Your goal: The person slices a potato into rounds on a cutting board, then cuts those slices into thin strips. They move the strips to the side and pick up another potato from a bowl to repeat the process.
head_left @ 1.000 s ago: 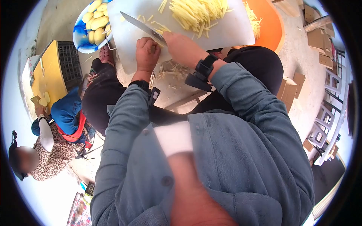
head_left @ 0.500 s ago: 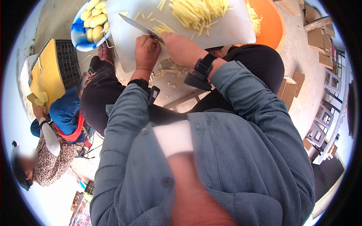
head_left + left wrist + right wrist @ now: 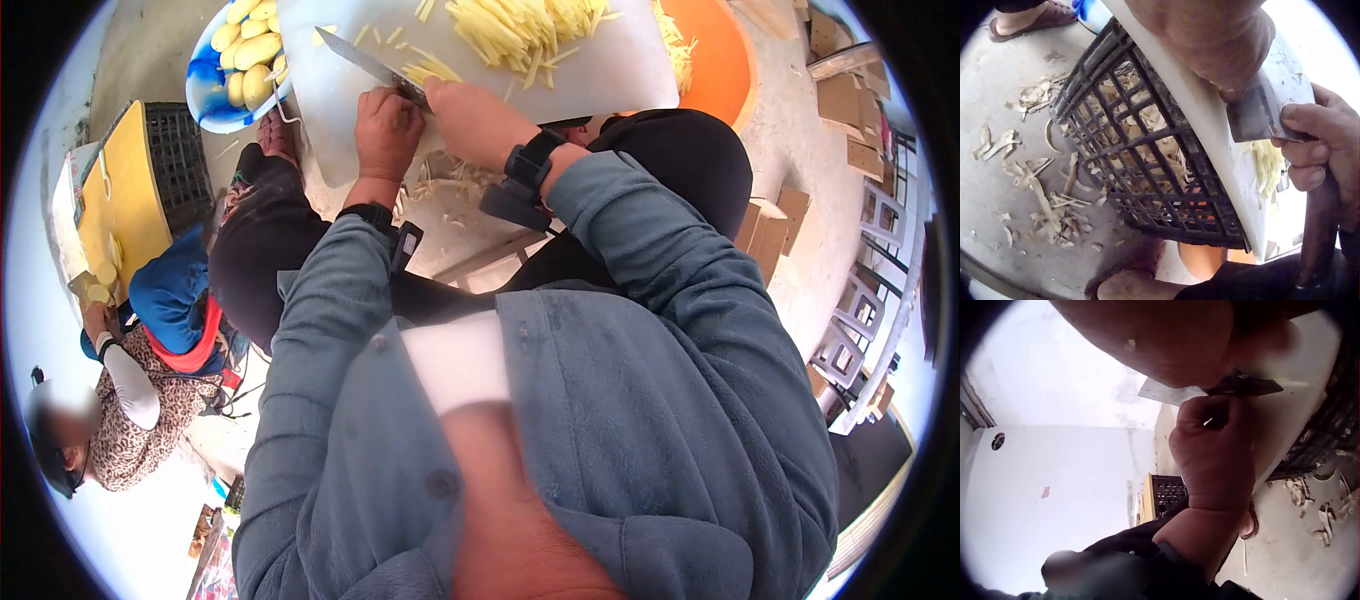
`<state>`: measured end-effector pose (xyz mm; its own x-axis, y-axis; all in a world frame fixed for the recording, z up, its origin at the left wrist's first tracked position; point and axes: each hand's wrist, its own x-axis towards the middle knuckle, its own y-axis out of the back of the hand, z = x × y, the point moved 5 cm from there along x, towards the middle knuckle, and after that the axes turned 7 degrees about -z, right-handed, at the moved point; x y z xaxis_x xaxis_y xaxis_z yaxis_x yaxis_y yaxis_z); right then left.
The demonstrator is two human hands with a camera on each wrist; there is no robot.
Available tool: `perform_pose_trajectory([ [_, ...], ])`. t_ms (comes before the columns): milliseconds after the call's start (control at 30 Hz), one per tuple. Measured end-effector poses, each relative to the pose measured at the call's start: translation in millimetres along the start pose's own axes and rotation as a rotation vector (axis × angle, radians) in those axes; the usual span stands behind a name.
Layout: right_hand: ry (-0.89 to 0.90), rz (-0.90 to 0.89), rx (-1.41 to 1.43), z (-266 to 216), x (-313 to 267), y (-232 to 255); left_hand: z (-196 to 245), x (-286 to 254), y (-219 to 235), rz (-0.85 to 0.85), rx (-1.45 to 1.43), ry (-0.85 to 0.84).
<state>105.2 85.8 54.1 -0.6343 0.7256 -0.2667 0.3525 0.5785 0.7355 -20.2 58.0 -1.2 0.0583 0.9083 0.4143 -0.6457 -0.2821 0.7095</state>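
The right hand (image 3: 478, 125) grips a wide-bladed knife (image 3: 357, 57) over the white cutting board (image 3: 325, 110); in the left wrist view its thumb and fingers pinch the blade (image 3: 1257, 112) near the handle. Beside the blade, the left hand (image 3: 388, 135) rests on the board with fingers curled down; whatever lies under its fingertips is hidden in every view. In the right wrist view the left hand (image 3: 1216, 450) is bent close against the blade. Cut yellow strips (image 3: 432, 68) lie just beyond the knife, and a larger pile of strips (image 3: 525, 30) sits farther right.
A blue and white basin (image 3: 205, 90) of peeled potatoes stands left of the board, an orange tub (image 3: 725, 65) with strips to the right. Beneath the board is a black crate (image 3: 1141, 150) of peelings. Another person (image 3: 130, 420) sits at the left by a yellow board (image 3: 135, 200).
Both hands and the knife stay close together with only slight shifts. The whole head view has slid a little up and left. The other person's head and hand have moved.
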Motion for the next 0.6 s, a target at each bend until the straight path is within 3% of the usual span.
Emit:
perform_pose_trajectory([
  [200,-0.038,0.029,0.068,9,-3,0,0,-2,5,-0.017,-0.058,0.001],
  [400,0.045,0.110,0.018,3,-14,16,-2,-6,12,-0.076,-0.090,0.075],
  [467,0.162,0.177,-0.032,1,-14,16,-5,-6,16,-0.055,-0.190,0.204],
  [600,0.122,0.153,-0.041,0,-20,17,-10,-8,28,0.000,-0.160,0.275],
])
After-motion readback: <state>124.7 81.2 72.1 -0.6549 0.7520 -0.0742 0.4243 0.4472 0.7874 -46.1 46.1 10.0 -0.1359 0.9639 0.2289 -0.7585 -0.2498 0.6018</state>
